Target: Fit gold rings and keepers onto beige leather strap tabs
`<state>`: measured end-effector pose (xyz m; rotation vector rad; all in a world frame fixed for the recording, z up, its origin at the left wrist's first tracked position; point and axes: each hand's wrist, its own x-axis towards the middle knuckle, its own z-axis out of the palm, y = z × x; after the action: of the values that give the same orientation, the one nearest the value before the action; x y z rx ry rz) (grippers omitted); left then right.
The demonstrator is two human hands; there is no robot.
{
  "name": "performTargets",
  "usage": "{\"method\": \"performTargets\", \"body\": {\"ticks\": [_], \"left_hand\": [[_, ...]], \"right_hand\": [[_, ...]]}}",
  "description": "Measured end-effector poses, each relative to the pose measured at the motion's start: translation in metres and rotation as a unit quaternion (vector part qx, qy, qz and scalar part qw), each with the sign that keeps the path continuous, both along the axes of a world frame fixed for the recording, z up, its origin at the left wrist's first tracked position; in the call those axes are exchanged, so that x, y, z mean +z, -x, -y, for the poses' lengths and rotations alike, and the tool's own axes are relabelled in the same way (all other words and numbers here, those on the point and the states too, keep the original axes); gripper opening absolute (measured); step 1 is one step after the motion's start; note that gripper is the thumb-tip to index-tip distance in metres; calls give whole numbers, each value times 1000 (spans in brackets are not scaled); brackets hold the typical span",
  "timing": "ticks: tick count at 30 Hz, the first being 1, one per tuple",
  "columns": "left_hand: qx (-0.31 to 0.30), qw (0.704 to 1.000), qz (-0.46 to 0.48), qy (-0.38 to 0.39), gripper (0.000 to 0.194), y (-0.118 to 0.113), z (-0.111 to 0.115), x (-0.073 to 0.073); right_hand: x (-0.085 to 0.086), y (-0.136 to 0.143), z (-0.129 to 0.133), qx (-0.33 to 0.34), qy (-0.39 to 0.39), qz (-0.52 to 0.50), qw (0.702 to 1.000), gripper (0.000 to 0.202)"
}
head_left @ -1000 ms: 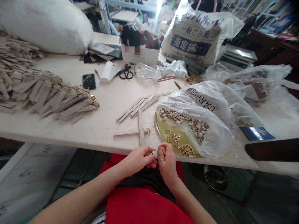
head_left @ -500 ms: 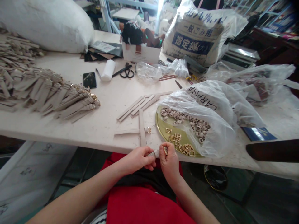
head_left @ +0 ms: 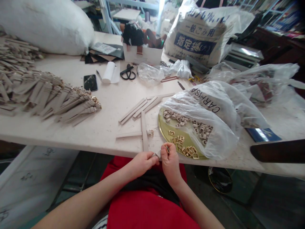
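In front of the table edge, my left hand [head_left: 143,164] pinches a short visible stretch of light beige strap [head_left: 157,154]. Close on its right, my right hand [head_left: 170,166] is closed on the strap's end, where a gold buckle [head_left: 167,149] shows at the fingertips. My fingers hide most of the strap. Just beyond, a green round tray [head_left: 164,131] bears loose gold buckles [head_left: 180,143] and small beige loops [head_left: 202,128], partly under a clear plastic bag [head_left: 221,127]. Several flat beige straps [head_left: 133,111] lie left of the tray, one with a buckle fitted.
A large heap of beige straps [head_left: 45,92] covers the table's left side. Farther back are a phone [head_left: 90,82], a white roll [head_left: 109,72], black scissors [head_left: 128,73] and a white box [head_left: 143,54]. A dark bar [head_left: 278,152] juts in from the right.
Both hands stay close together on the strap. My right hand has shifted slightly up and left, turning the buckle a little, and less of the strap shows between the hands.
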<state>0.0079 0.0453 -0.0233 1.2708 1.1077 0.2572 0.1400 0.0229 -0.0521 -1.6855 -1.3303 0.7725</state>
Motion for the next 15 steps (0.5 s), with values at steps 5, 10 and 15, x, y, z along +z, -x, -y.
{"method": "performTargets", "body": {"ticks": [5, 10, 15], "left_hand": [[-64, 997, 34, 6, 29, 10, -1, 7], [-83, 996, -13, -5, 34, 12, 0, 18], [-103, 994, -25, -40, 38, 15, 1, 18]], "right_hand": [[6, -6, 7, 42, 8, -41, 998, 23], [9, -3, 16, 74, -4, -45, 996, 24], [9, -7, 19, 138, 8, -80, 987, 29]]}}
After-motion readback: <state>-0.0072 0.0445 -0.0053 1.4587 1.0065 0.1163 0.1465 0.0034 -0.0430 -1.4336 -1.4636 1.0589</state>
